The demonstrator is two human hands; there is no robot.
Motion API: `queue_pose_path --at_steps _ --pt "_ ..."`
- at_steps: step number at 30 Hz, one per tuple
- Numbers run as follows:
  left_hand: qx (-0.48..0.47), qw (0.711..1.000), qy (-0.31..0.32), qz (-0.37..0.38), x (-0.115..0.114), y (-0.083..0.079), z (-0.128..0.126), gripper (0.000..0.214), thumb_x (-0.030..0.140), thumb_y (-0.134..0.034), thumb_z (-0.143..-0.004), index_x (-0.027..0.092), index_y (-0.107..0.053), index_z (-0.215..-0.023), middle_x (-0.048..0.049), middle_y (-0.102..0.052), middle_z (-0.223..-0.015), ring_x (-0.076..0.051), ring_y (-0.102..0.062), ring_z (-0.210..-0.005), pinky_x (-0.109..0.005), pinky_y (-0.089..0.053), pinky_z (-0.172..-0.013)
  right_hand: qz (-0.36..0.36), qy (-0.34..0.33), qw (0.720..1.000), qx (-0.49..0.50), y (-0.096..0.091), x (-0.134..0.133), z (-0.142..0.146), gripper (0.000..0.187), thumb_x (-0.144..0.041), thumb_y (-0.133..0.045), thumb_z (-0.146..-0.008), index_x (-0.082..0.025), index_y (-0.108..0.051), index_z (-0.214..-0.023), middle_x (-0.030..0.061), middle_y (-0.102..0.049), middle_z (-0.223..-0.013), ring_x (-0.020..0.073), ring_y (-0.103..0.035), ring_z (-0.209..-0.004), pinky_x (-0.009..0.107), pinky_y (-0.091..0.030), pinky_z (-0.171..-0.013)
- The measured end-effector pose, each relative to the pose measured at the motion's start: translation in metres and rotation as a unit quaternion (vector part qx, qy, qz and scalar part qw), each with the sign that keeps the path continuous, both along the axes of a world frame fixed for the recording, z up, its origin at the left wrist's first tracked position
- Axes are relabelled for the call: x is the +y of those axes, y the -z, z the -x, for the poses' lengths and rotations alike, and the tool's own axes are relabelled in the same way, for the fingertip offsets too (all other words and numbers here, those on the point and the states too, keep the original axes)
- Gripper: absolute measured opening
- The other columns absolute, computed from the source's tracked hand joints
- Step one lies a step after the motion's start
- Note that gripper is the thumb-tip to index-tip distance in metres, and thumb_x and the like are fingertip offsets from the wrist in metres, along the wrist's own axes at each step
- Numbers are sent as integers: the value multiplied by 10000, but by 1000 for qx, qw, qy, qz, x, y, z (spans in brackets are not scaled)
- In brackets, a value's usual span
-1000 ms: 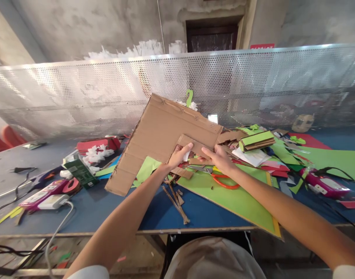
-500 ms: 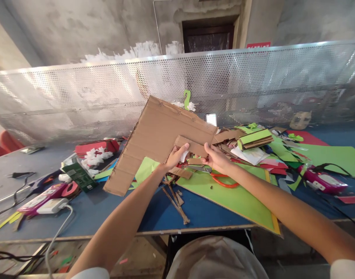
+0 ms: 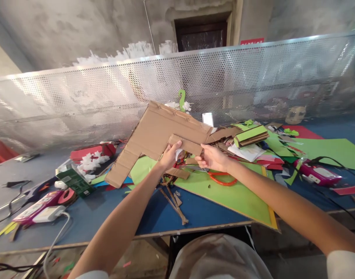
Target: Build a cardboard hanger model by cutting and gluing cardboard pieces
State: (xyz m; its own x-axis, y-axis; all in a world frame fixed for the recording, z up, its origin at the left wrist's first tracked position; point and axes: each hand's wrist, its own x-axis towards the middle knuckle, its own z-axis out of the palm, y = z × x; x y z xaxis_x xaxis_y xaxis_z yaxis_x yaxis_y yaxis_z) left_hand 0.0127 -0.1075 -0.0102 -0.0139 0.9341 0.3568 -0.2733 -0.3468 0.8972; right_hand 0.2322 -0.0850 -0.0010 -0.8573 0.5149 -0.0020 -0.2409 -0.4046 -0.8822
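Observation:
A big L-shaped piece of brown cardboard (image 3: 154, 135) is held up above the blue table (image 3: 113, 209). My left hand (image 3: 169, 155) grips its inner corner, thumb on top, with a bit of white showing in the fingers. A narrow cardboard strip (image 3: 185, 144) lies across that corner between both hands. My right hand (image 3: 212, 158) pinches the strip's right end. Orange-handled scissors (image 3: 222, 178) lie on a green sheet (image 3: 238, 197) just under my right hand.
Green and red paper, cardboard scraps (image 3: 173, 199) and a green-topped cardboard stack (image 3: 250, 135) litter the table. Two pink glue guns (image 3: 318, 174) (image 3: 34, 201) with cables lie right and left. A red box with white flowers (image 3: 91, 155) sits left. A perforated metal screen (image 3: 107, 93) stands behind.
The cardboard and both hands have shifted slightly left and away, and the sheet lies flatter. Both grips are unchanged.

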Motion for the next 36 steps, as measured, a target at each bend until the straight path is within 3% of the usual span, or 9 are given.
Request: queue_pose_path --at_steps 5,9,12,16,21,25,29,32,36 --pt "-57 998 2 2 -3 -7 -5 500 486 -876 -719 191 -472 -706 93 -379 -523 -40 -301 -441 -187 -264 -445 -172 38 983 43 2 -1 -2 398 -563 -782 -840 -190 -643 -862 46 -685 -830 122 -508 -609 237 -392 -533" --pt "-30 999 26 11 -9 -12 -6 527 536 -862 -720 196 -460 -689 93 -355 -485 -43 -299 -426 -193 -261 -452 -323 66 944 20 6 5 -5 527 -681 -721 -849 -157 -706 -801 39 -649 -634 117 -472 -547 241 -351 -510" --pt "-7 999 38 12 -16 -17 -11 550 576 -858 -701 200 -457 -682 92 -345 -470 -45 -285 -417 -201 -251 -444 -354 85 931 12 8 9 -7 538 -678 -741 -824 -144 -732 -763 29 -637 -588 107 -459 -522 237 -341 -504" --pt "1 999 42 -7 -21 -20 -15 509 577 -839 -730 198 -499 -713 94 -344 -474 -50 -284 -412 -204 -259 -442 -331 104 938 16 10 11 -9 504 -650 -808 -758 -151 -739 -730 22 -641 -582 113 -502 -528 237 -383 -518" --pt "35 999 1 -31 -15 -17 -5 508 606 -821 -736 202 -518 -680 81 -362 -474 -62 -305 -406 -221 -257 -432 -317 115 942 -1 12 13 -11 456 -604 -816 -788 -157 -730 -757 37 -695 -706 113 -560 -574 242 -466 -566" --pt "139 989 -54 -18 -7 -10 5 616 662 -741 -806 198 -461 -512 39 -390 -418 -69 -332 -392 -246 -229 -432 -226 171 959 -4 12 11 -3 391 -467 -883 -762 -185 -719 -978 63 -755 -962 158 -677 -761 261 -576 -625" --pt "189 978 -86 -28 -5 -8 -2 618 665 -700 -835 192 -512 -485 14 -457 -414 -81 -376 -379 -259 -243 -426 -147 225 963 32 16 4 10 386 -345 -870 -778 -227 -662 -1081 62 -746 -1136 201 -736 -947 291 -622 -696" --pt "200 975 -81 -51 -8 -10 -14 673 720 -670 -822 198 -480 -442 10 -426 -391 -89 -384 -377 -263 -247 -424 -105 230 965 71 19 0 16 388 -350 -873 -763 -247 -629 -1046 18 -726 -1114 182 -736 -902 308 -616 -737" --pt "233 967 -85 -57 -14 -11 -24 719 743 -626 -847 207 -429 -410 22 -361 -364 -85 -345 -362 -267 -237 -420 -59 270 957 88 22 -2 22 467 -385 -915 -682 -248 -559 -952 -47 -666 -927 119 -655 -739 246 -527 -623"
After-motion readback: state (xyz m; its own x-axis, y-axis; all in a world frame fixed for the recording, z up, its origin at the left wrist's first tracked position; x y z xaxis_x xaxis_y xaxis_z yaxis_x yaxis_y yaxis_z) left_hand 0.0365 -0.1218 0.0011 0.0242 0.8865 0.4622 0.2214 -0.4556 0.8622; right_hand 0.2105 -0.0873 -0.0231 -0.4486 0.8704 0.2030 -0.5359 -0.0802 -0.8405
